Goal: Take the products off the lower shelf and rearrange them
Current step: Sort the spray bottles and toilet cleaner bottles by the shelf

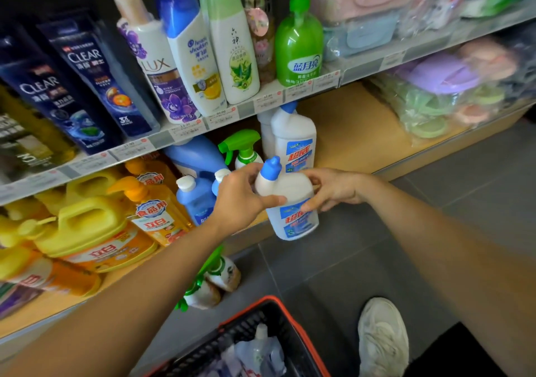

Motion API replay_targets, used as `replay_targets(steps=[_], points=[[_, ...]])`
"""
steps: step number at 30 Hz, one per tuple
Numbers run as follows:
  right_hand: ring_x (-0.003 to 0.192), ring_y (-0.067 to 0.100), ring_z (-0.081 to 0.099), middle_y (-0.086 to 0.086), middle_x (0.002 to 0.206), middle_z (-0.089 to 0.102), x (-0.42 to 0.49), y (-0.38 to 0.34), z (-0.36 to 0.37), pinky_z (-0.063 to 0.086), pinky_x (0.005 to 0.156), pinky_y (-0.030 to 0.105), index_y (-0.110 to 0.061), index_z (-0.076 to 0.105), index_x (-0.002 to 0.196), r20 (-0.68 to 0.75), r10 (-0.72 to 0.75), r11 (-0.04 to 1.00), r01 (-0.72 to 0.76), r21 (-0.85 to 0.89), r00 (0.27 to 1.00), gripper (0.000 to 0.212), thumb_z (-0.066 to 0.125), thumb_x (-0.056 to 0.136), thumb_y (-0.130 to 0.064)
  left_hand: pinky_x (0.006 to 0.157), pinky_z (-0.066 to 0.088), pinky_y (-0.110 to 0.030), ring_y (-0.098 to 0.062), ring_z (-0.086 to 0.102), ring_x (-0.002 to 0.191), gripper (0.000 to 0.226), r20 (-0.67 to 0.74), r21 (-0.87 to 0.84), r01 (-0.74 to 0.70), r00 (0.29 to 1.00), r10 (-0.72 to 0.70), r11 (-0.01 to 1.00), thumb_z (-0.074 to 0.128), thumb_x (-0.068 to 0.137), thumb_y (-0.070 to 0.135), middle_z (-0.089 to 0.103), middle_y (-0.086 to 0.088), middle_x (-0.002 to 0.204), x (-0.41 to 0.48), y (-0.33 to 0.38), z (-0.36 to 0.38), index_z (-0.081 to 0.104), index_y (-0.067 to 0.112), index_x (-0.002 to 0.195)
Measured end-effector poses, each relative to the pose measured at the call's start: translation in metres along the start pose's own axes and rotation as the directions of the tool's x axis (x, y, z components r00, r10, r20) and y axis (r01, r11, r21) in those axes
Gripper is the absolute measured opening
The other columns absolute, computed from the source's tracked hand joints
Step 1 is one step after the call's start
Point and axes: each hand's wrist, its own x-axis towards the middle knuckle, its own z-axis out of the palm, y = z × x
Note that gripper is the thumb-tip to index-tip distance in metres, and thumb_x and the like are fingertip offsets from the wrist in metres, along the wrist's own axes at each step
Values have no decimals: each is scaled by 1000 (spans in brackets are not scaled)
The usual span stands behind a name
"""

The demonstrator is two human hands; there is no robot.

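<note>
In the middle of the frame, both hands held one white bottle [290, 199] with a blue cap. It was up in the air, just in front of the lower shelf [356, 133]. The left hand [239, 199] was curled round one side, with its thumb across the front. The right hand [330, 191] gripped the other side. A twin bottle [294, 141] stood on the shelf behind, next to a green spray bottle [245, 152]. At the bottom of the frame sat a basket [298, 333] with a red rim, near a white shoe [383, 336].
</note>
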Motion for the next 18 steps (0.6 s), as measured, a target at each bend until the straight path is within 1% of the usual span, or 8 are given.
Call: replay_targets(steps=[2,5,7,10,12,14,16,18], points=[[115,16,64,-6,120,70,-1,-5,4,56,93,50,-25,59,126,-156,-127,992,125,-26,980,70,90,66,-6,78,60,-37,-15,73,91,55,-35,-68,-6,999,3,998,95,64,20,76,1,101,10,12,2,69,16,112],[109,12,66,-2,117,70,-3,-8,-3,58,89,29,-12,62,123,-305,-292,957,274,-101,907,71,93,60,-3,86,60,-39,-16,71,101,55,-32,-90,-54,998,51,995,91,71,13,74,0,112,19,22,4,66,16,120],[104,12,65,-8,109,69,-2,-8,-11,54,79,13,-13,63,117,-404,-333,943,301,-143,852,68,95,58,-5,88,60,-34,-19,70,105,62,7,-120,-60,998,61,991,87,77,8,69,1,124,22,19,1,59,16,132],[97,7,63,-14,103,64,8,-3,-25,52,70,10,-23,58,116,-523,-298,953,278,-118,799,69,95,59,-8,90,59,-27,-15,69,106,78,81,-113,48,996,-39,992,86,78,6,64,2,128,16,-2,-10,48,24,144],[96,5,63,-11,105,66,16,5,-31,54,69,15,-21,58,118,-542,-262,963,256,-88,798,69,94,60,-8,94,59,-34,-12,69,105,67,133,49,80,987,-86,996,87,78,12,69,1,120,4,-27,-18,57,22,138],[99,9,66,-5,109,68,25,14,-33,58,78,27,-19,58,120,-550,-232,967,252,-39,802,69,93,62,-7,96,56,-39,-11,68,104,56,182,282,92,972,-148,955,86,79,26,71,5,114,-13,-54,-29,64,22,131],[102,14,68,-2,113,70,32,21,-35,59,82,34,-20,58,121,-571,-206,962,270,27,794,67,92,65,-8,94,55,-40,-14,66,112,59,239,564,69,940,-243,823,80,81,49,69,9,123,-29,-76,-41,61,29,133],[100,12,70,-3,112,71,36,25,-37,60,77,32,-21,58,122,-599,-188,956,285,71,779,66,91,66,-9,94,54,-39,-19,63,119,70,278,778,15,888,-365,628,69,78,69,66,11,131,-42,-94,-51,53,38,139]])
